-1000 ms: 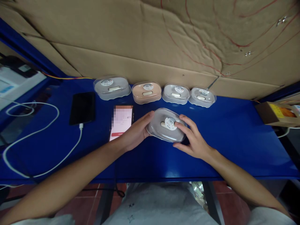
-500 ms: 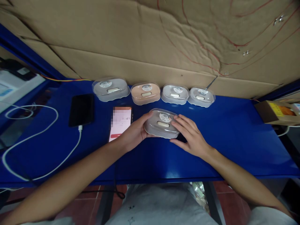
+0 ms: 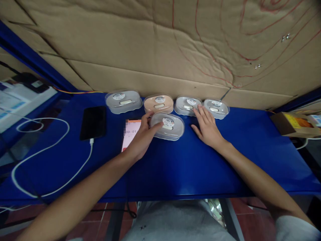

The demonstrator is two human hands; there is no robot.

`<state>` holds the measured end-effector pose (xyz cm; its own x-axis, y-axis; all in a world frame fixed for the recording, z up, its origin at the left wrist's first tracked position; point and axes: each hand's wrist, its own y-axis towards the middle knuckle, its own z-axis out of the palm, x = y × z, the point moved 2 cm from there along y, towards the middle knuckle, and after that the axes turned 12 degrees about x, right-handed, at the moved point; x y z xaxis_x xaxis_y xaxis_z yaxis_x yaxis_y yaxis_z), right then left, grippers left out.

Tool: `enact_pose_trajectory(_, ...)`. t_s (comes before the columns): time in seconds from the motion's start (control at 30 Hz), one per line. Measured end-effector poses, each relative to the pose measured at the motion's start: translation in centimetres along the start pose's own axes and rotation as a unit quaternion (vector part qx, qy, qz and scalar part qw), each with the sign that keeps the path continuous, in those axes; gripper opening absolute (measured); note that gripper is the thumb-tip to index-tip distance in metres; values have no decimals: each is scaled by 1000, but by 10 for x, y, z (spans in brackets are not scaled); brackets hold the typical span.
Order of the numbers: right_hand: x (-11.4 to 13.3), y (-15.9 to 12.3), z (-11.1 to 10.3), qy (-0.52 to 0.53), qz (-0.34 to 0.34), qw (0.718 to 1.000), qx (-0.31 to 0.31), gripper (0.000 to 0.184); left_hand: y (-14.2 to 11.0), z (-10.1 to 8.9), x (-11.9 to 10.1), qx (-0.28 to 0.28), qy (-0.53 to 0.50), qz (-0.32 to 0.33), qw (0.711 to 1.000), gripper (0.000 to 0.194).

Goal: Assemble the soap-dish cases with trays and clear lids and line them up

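Note:
A grey oval plastic box (image 3: pixel 175 131) with a clear lid, a round sticker and a pale oblong piece on top sits low over the table. My left hand (image 3: pixel 143 139) grips its left end, thumb on the lid and fingers around the back edge. Farther right, my right hand (image 3: pixel 210 131) is off that box, palm down with fingers stretched out. Its fingertips reach the front of two similar boxes, a light grey box (image 3: pixel 181 106) and the rightmost box (image 3: pixel 222 112); whether they touch is unclear. Behind the held box stand a peach box (image 3: pixel 148 104) and a larger grey box (image 3: pixel 114 106).
On the blue table (image 3: pixel 195 174), a lit phone (image 3: pixel 130 129) lies partly under my left forearm. A black phone (image 3: pixel 93 123) with a white cable (image 3: pixel 65 182) rests farther left. Cardboard (image 3: pixel 120 43) walls the back; a small carton (image 3: pixel 292 124) stands at the right edge.
The held box has moved slightly left and back, nearer the row. My right hand has let go of it and reached toward the boxes at the right.

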<state>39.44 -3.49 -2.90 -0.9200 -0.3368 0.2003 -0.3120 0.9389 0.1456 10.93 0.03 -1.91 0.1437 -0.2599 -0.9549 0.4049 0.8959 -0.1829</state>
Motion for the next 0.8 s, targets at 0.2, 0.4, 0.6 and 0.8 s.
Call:
enact_pose_trajectory(0.2, -6, -5, -2, -22, -5, 1000, -20, 65, 0, -7, 4, 31, 103, 29, 994, 86)
enact_pose_trajectory(0.4, 1, -76, -17, -31, -1, 998, -53, 65, 0, -9, 2, 37, 269, 140, 952, 84)
enact_pose_trajectory(0.6, 30, -144, -17, -17, -31, 998, -45, 74, -4, -2, -1, 91, 366, 162, 912, 76)
enact_pose_trajectory(0.8, 74, -127, -12, 26, -77, 996, -35, 63, 1, -2, 7, 113, 310, 153, 931, 77)
